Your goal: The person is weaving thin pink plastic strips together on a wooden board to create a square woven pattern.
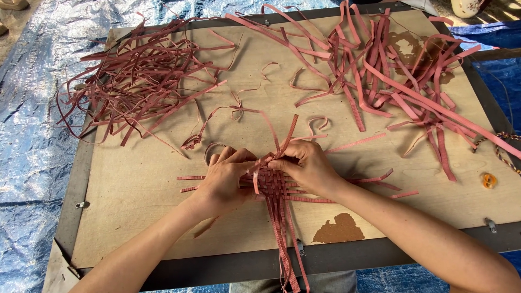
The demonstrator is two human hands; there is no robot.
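Two bare hands meet near the middle of the wooden tabletop (135, 179) in the head view, both closed on a small woven mat of pink strips (275, 186). The left hand (225, 179) presses on the mat's left edge, its fingers (239, 157) curled tight around a strip end — the fingertips themselves are tucked under and hard to make out. The right hand (309, 168) covers the mat's upper right part, fingers pinched narrow on the weave, so much of the mat is hidden beneath both palms. Loose strip ends stick out to either side, and a long bundle runs down from the mat over the tabletop's near edge, cut off by the frame.

A tangled pile of thin strips (141, 70) lies at the far left, a pile of wider strips (401, 70) at the far right — both well apart from the hands. A small orange object (489, 180) sits near the right edge, too small to identify. Blue tarpaulin (32, 135) surrounds the tabletop.
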